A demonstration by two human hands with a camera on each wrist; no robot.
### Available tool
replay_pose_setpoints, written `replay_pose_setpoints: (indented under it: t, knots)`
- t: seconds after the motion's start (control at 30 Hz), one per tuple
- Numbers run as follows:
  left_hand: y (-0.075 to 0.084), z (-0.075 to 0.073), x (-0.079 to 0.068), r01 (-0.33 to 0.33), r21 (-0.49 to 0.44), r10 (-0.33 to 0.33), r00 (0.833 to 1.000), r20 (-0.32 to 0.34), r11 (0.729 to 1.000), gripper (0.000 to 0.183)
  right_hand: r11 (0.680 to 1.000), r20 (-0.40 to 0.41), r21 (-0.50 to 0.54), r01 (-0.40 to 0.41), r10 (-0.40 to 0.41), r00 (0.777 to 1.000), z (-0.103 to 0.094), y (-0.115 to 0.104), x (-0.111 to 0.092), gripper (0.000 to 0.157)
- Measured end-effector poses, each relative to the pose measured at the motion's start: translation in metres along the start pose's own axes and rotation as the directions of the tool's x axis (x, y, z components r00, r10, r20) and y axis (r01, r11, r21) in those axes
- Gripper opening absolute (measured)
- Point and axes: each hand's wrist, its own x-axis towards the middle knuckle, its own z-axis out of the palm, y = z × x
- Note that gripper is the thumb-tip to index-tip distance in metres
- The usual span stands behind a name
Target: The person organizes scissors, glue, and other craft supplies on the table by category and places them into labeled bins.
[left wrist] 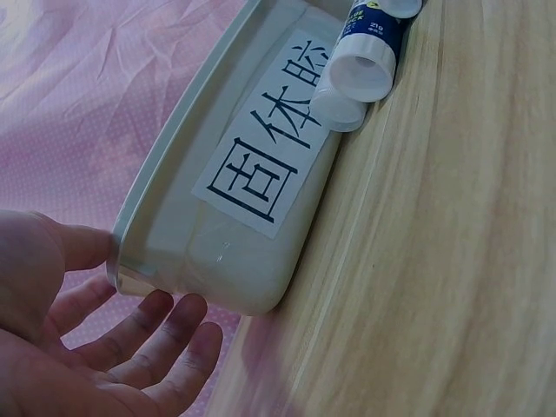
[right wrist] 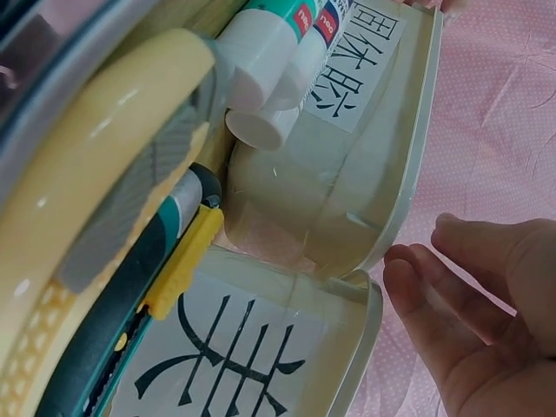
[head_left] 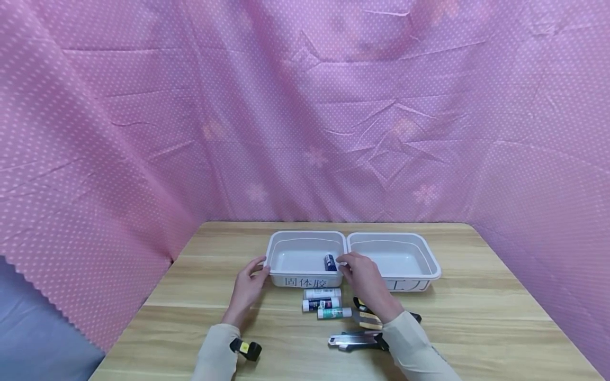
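Note:
My left hand touches the left corner of a white plastic bin, with fingertips against its rim and end wall. That bin's front carries a paper label with black characters. Inside it, near the right end, lies a dark blue glue stick. Over the bin's right front corner reaches my right hand, its fingertips beside the glue stick and rim; nothing shows between its fingers in the right wrist view. In front of the bin lie three glue sticks: a white one, a dark blue one and a green one.
A second white labelled bin stands right beside the first. Several utility knives lie under and beside my right forearm, among them a yellow-and-grey one and a silver-and-black one. Pink dotted cloth hangs behind the wooden table.

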Motion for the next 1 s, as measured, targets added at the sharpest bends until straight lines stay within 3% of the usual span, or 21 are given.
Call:
replay_pose_setpoints:
  t: [0.77, 1.0]
  knots:
    - [-0.0014, -0.0026, 0.0029, 0.032, -0.005, -0.032, 0.999, 0.023, 0.999, 0.043, 0.994, 0.019, -0.075, 0.08, -0.079, 0.997, 0.001, -0.0049, -0.0052, 0.019]
    - [-0.0005, -0.0042, 0.0049, 0.027, -0.006, -0.027, 0.999, 0.03, 1.0, 0.044, 0.977, 0.025, -0.113, 0.179, -0.178, 0.984, 0.0037, -0.0041, -0.0077, 0.022]
